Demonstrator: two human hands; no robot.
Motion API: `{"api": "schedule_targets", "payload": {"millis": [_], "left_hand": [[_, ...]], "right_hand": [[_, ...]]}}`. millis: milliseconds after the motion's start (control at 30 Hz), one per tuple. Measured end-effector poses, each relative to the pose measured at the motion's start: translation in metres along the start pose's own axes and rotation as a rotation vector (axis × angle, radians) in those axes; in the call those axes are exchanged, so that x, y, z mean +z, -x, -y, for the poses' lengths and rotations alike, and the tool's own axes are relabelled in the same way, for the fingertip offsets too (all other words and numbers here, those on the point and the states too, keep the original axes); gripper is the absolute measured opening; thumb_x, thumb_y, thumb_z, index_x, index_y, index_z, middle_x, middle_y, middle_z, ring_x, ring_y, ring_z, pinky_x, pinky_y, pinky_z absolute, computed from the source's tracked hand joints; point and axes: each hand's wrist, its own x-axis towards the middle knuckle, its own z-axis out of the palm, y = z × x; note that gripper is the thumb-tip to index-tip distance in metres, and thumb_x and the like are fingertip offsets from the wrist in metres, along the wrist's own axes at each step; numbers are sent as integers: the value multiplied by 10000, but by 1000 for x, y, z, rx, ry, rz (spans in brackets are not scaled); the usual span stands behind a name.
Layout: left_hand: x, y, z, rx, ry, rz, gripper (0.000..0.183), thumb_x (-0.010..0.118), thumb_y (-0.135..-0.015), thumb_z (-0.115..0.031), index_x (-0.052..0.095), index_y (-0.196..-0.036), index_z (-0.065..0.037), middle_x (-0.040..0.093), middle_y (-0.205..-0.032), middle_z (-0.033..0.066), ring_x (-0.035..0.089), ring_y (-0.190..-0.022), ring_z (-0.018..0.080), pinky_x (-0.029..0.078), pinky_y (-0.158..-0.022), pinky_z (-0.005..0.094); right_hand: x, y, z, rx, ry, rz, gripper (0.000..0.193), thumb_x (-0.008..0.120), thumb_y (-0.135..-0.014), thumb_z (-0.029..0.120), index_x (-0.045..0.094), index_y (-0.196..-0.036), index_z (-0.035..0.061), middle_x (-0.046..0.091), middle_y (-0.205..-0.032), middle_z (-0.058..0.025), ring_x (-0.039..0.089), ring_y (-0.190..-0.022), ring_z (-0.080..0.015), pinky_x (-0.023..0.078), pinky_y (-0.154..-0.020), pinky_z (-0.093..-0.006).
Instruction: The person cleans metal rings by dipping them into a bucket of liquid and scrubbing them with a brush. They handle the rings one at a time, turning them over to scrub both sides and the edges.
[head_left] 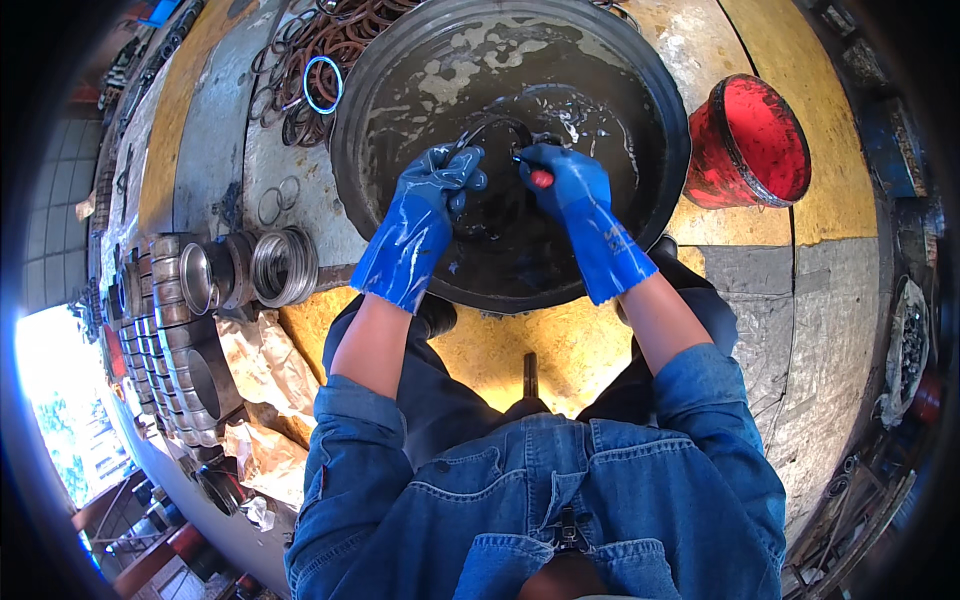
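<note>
Over a large round black basin (676,130) of murky dark liquid, both my hands wear wet blue rubber gloves. My left hand (443,178) is closed on the left side of a thin dark ring (490,120), which arches up between the two hands. In my right hand (565,178) is a tool with a red handle end (541,179) poking out below the fingers. The tool's working end is hard to make out against the ring and the dark liquid. Whether the right fingers also grip the ring cannot be seen. Pale foam floats on the liquid.
Rusty rings (350,45) are heaped left of the basin, with a blue-white ring (323,85) on top. A red bucket (707,150) stands to the right. At left are stacked metal rings (287,268), rows of metal sleeves (172,335) and brown paper (268,365).
</note>
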Motion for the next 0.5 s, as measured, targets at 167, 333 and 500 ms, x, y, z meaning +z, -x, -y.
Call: {"api": "schedule_targets", "payload": {"millis": [167, 333, 500], "left_hand": [[3, -6, 12, 79, -18, -68, 207, 708, -961, -197, 726, -1128, -76, 677, -776, 19, 436, -514, 50, 313, -475, 198], [-6, -11, 19, 64, 63, -85, 286, 765, -931, -235, 693, -1148, -64, 706, -806, 39, 505, -549, 64, 383, -511, 205], [4, -10, 15, 3, 13, -121, 250, 745, -943, -229, 707, -1137, -77, 685, -786, 16, 496, -552, 59, 363, -509, 207]], "right_hand": [[8, 2, -2, 483, -564, 346, 284, 722, -887, 328, 752, -1037, 89, 757, -906, -110, 717, -787, -271, 547, -724, -385], [-28, 33, 42, 598, -1171, 462, 271, 741, -891, 280, 747, -1002, 33, 727, -852, -70, 668, -735, -158, 515, -669, -298], [-24, 12, 22, 64, -748, 17, 165, 710, -897, 209, 772, -1025, 124, 763, -922, -95, 725, -787, -257, 558, -714, -348]]}}
